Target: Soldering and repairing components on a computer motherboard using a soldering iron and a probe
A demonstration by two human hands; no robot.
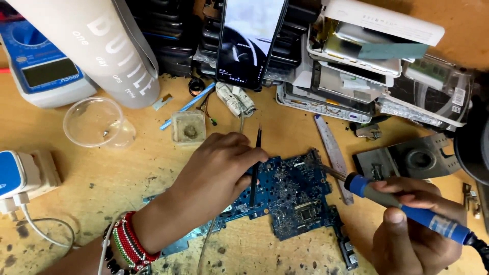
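1. Head view: left hand (pixel 216 170) pinching black tweezers (pixel 254 168), tips down on the blue circuit board (pixel 290 198) mid-workbench (pixel 117 178).
2. Right hand (pixel 415 224) wrapped tight around a blue soldering iron (pixel 407 211), tip at the board's right edge.
3. Risk, likely: iron tip sliding sideways, bridging neighbouring pads or scorching fingers beside it.

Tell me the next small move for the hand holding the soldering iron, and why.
Probably ease the soldering iron in the right hand a little further left, so its tip meets the spot on the blue circuit board. The tip sits at the board's upper right edge, while the left hand has black tweezers planted on the board's left part.
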